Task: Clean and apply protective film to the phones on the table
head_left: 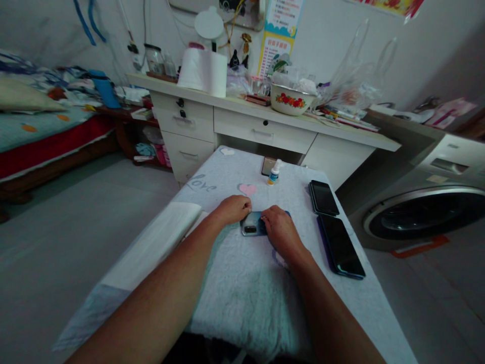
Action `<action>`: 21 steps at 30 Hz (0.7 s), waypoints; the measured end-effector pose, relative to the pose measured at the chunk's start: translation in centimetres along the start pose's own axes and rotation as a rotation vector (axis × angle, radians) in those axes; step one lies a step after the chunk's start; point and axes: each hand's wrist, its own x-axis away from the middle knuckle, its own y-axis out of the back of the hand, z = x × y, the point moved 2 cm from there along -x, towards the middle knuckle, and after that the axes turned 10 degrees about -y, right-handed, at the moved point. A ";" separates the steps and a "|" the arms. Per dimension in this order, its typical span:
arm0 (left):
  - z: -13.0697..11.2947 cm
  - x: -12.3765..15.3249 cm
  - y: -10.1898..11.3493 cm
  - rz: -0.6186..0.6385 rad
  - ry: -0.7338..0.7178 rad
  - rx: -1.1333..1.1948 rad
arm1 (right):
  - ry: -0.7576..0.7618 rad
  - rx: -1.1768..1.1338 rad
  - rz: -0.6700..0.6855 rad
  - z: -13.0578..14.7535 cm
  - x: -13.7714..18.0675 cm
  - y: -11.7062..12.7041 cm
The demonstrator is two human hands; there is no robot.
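A blue phone [253, 224] lies back-up on the cloth-covered table [235, 283], its camera block facing me. My left hand [233, 208] rests curled against the phone's left end, fingers bent onto its edge. My right hand [278, 228] lies on top of the phone's right half, fingers pressed down, hiding that part. Whether something small sits under the right fingers is hidden.
Two dark phones [323, 197] [340, 246] lie screen-up on the table's right side. A small white bottle [274, 173] stands at the far end beside a dark object [267, 165]. A white desk [265, 121] stands beyond, a washing machine [424, 202] right, a bed [45, 126] left.
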 end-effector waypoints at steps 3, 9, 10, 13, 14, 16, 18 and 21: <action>-0.1 0.0 0.0 0.001 0.001 0.008 | 0.002 0.005 -0.006 -0.3 0.1 0.1; -0.1 0.0 0.0 0.002 -0.010 0.010 | -0.096 0.035 0.006 -1.5 0.3 0.7; 0.0 -0.1 -0.1 0.003 -0.010 0.011 | -0.116 0.041 0.008 -1.8 0.3 0.8; 0.1 -0.1 -0.1 0.007 -0.004 0.013 | -0.180 0.068 0.003 -2.6 0.3 1.2; 0.1 -0.1 -0.1 0.008 -0.003 0.013 | -0.202 0.078 0.000 -2.9 0.3 1.3; 0.2 -0.1 -0.2 0.008 -0.002 0.011 | -0.246 0.096 -0.004 -3.4 0.3 1.4; 0.3 -0.1 -0.2 0.010 -0.004 0.010 | -0.285 0.106 -0.011 -3.8 0.2 1.5; 0.3 -0.1 -0.2 0.009 -0.008 0.011 | -0.306 0.103 -0.031 -3.9 0.3 1.5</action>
